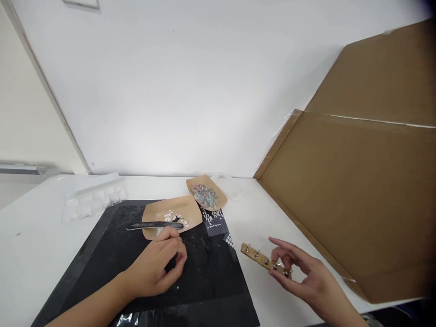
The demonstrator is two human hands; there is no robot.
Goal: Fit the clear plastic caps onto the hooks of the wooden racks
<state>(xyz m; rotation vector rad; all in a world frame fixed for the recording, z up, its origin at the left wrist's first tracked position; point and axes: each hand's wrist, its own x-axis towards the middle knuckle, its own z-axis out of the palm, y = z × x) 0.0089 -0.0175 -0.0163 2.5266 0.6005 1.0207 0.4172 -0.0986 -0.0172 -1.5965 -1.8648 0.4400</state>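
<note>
My left hand [158,263] hovers over or rests on the black mat [211,272], fingers curled and thumb tip close to the forefinger. Whatever it pinches, if anything, is hidden or too small to make out. Just beyond its knuckles, a thin, dark, slightly curved nail file [153,225] lies across a brown paper tray [153,210] with small white pieces [172,216] in it. To the right of the mat, my right hand [299,270] grips one end of a narrow wooden strip [260,258] between thumb and fingers. Several shiny metal knobs sit in a row along that strip.
A second paper tray [223,198] behind holds colourful pieces [206,196]. Sheets with white shapes [214,222] lie by the mat's edge. A clear plastic case [91,202] stands back left. A cardboard panel [350,190] rises at the right, and a white wall [190,100] bounds the back.
</note>
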